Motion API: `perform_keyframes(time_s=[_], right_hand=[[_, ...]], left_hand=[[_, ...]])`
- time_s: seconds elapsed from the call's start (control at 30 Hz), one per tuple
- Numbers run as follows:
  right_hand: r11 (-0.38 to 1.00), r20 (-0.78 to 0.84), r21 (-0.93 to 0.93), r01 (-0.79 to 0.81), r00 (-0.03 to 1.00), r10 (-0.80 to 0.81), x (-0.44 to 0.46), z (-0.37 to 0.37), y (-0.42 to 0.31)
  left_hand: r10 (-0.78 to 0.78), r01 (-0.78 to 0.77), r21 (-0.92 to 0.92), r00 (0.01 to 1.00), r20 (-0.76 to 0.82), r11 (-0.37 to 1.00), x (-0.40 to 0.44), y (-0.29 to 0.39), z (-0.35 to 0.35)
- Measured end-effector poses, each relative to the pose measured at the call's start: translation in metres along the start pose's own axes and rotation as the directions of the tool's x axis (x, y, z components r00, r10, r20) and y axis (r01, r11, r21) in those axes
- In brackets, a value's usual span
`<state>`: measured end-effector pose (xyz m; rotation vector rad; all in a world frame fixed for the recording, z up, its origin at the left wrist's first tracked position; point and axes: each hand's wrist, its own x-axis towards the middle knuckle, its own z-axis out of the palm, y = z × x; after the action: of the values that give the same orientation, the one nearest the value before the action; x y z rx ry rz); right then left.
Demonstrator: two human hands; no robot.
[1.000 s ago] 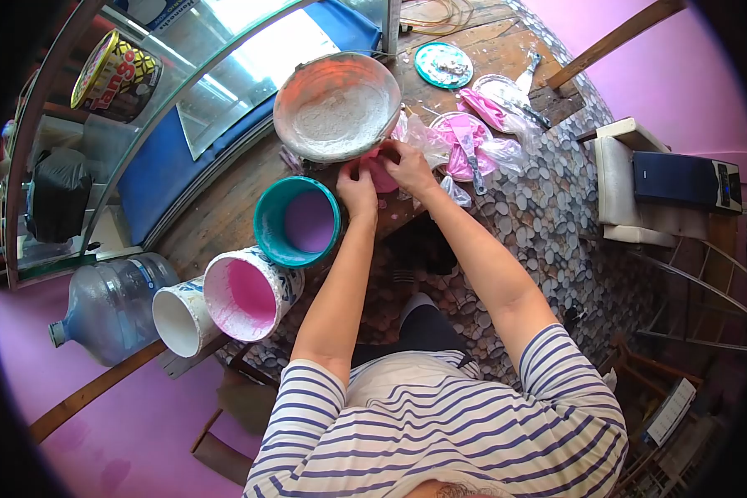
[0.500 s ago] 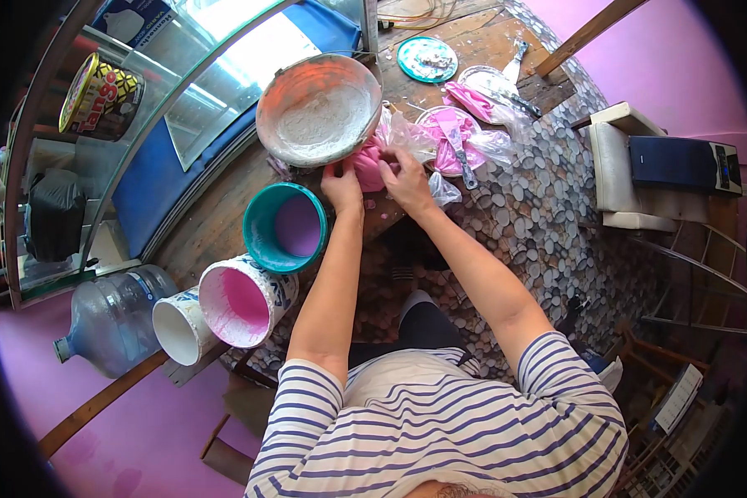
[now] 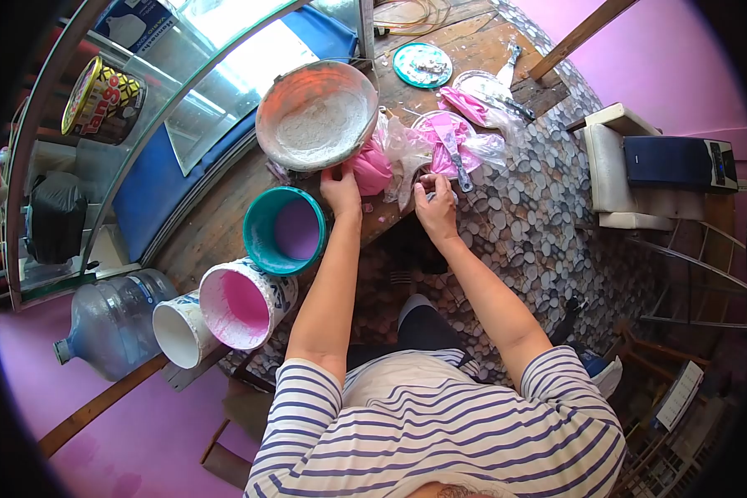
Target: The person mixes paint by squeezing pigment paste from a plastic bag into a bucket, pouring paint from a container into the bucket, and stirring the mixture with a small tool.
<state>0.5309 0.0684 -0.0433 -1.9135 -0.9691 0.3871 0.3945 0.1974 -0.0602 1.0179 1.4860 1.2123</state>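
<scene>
1. Pink, thin plastic makes up the bulging bag (image 3: 372, 172), which sits on the wooden desk (image 3: 479, 54) just beside the fingertips of the left hand (image 3: 341, 195), partly beneath the rim of the basin (image 3: 307, 83).
2. It looks soft and floppy, probably fairly heavy for its size if filled with paste, and slippery if its skin is smeared. The film could tear; gathered plastic near its top, with a palm under the bulge, seems the safest hold.
3. The left hand has its fingers drawn up at the bag's near edge; whether they pinch it is hidden. The right hand (image 3: 437, 212) is curled, thumb close to the fingers, beside crumpled clear plastic (image 3: 405, 149); I cannot tell if anything is between them.
4. Left of the left hand stands a teal bucket (image 3: 260, 224) of purple liquid. Beyond the right hand, a scraper (image 3: 450, 141) lies over more pink plastic.
5. Rough, spattered boards lie under the bag; right of the right hand spreads a pebble-patterned surface (image 3: 523, 191), then a pale armchair (image 3: 599, 158) and a pink wall (image 3: 681, 66).
</scene>
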Motion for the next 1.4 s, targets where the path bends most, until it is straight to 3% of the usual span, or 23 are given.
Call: perform_keyframes(time_s=[0.1,0.17,0.23,0.3,0.37,0.5,0.57,0.7,0.77,0.9,0.97,1.17,1.4], right_hand=[[1.0,0.003,-0.012,-0.016,1.0,0.016,0.002,-0.007,0.005],[0.999,0.01,-0.016,-0.052,0.999,0.053,0.005,-0.012,0.016],[0.982,-0.101,-0.189,-0.011,0.995,-0.009,0.015,-0.017,0.027],[0.972,-0.138,-0.235,-0.019,0.99,-0.013,0.025,-0.024,0.034],[0.914,-0.2,-0.404,-0.048,0.979,-0.037,0.033,-0.031,0.046],[0.894,-0.139,-0.436,-0.1,0.989,0.043,0.043,-0.033,0.07],[0.888,-0.113,-0.45,-0.095,0.992,0.049,0.044,-0.033,0.074],[0.869,-0.12,-0.474,-0.145,0.988,0.099,0.043,-0.029,0.074],[0.855,-0.128,-0.492,-0.163,0.985,0.114,0.042,-0.029,0.075],[0.866,-0.096,-0.47,-0.168,0.986,0.139,0.04,-0.032,0.081],[0.875,-0.089,-0.458,-0.155,0.988,0.129,0.04,-0.033,0.087],[0.904,-0.058,-0.4,-0.155,0.988,0.144,0.04,-0.033,0.088],[0.902,-0.083,-0.41,-0.137,0.99,0.113,0.035,-0.034,0.087]], left_hand=[[-0.036,0.034,0.034,0.999,0.041,0.999,-0.002,0.007,-0.001],[0.053,-0.053,-0.006,0.998,0.022,0.999,-0.006,0.013,0.001],[0.031,-0.03,-0.004,0.999,0.025,1.0,-0.002,0.01,-0.001],[0.005,-0.005,0.001,1.0,0.024,1.0,-0.002,0.002,-0.005],[-0.107,0.105,-0.043,0.994,-0.034,0.994,-0.001,-0.009,-0.008],[-0.039,0.035,-0.047,0.994,-0.1,0.998,0.0,-0.033,-0.012],[0.071,-0.074,-0.016,0.986,-0.151,0.997,0.003,-0.038,-0.009],[0.059,-0.058,0.01,0.982,-0.178,0.998,0.013,-0.048,-0.003],[-0.063,0.06,-0.025,0.989,-0.131,0.998,0.019,-0.056,0.0],[-0.066,0.065,-0.019,0.992,-0.106,0.998,0.02,-0.049,0.005],[0.039,-0.041,-0.013,0.989,-0.143,0.999,0.02,-0.052,0.007],[-0.053,0.06,0.05,0.991,-0.125,0.997,0.007,-0.03,0.003],[-0.034,0.041,0.061,0.993,-0.115,0.997,0.003,-0.031,0.002]])
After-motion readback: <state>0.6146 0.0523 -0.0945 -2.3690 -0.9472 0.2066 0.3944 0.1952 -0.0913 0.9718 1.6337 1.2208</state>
